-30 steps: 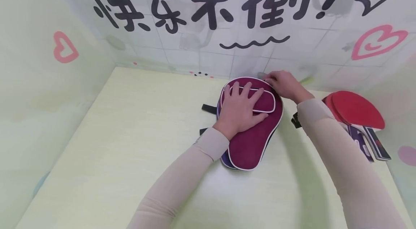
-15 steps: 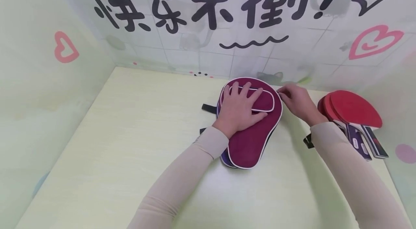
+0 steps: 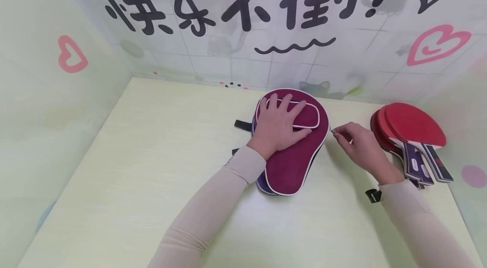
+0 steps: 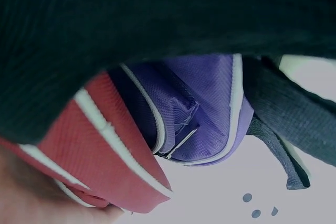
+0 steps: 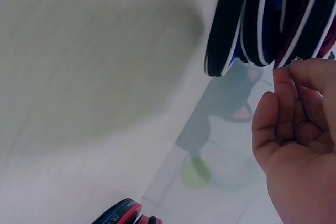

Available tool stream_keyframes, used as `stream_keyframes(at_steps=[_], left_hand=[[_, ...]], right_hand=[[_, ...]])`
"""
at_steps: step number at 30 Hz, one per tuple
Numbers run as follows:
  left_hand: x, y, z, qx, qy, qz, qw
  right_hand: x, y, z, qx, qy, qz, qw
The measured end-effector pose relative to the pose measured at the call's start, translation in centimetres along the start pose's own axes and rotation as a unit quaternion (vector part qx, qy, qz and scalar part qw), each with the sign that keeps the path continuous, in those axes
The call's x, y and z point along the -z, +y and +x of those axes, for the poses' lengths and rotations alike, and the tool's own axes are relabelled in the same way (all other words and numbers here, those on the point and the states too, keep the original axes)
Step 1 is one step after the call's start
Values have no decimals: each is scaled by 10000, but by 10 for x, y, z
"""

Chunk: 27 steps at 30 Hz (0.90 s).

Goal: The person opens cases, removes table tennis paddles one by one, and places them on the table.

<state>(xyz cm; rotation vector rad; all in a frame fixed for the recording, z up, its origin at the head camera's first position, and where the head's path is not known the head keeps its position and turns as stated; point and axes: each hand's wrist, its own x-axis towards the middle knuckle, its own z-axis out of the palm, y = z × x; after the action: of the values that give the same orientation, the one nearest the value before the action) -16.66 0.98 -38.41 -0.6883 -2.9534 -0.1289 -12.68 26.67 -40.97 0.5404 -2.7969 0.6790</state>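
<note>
A maroon table tennis bat case [image 3: 291,166] with white piping and a front pocket lies on top of a purple case [image 4: 212,108], which shows only as a sliver in the head view. My left hand [image 3: 275,124] rests on the maroon case with fingers spread over its pocket. At that case's right edge, my right hand [image 3: 361,147] pinches a small zipper pull [image 3: 332,131] between thumb and forefinger. From the right wrist, the stacked cases [image 5: 252,19] appear edge-on, with the fingertips [image 5: 283,72] right at the zip line.
Several red table tennis bats [image 3: 414,124] lie stacked at the right, handles toward the front. Black straps [image 3: 243,125] stick out left of the cases, and a black buckle [image 3: 373,195] lies by the right sleeve. A printed wall [image 3: 213,61] stands close behind.
My right hand has moved the zipper pull from the case's top, round the right side and toward the front. The left hand has stayed in place on the case.
</note>
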Motion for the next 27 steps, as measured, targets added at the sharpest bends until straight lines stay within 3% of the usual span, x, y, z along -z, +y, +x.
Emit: stream_keyframes(at_steps=[19,27], left_hand=[[0,2,0,38,65,-179,9998],[1,0,-1,49,-58,-155,9999]], right_hand=[[-10,-40,-48,738,338,305,9962],[-14,-65,-61,1387,207,683,9878]])
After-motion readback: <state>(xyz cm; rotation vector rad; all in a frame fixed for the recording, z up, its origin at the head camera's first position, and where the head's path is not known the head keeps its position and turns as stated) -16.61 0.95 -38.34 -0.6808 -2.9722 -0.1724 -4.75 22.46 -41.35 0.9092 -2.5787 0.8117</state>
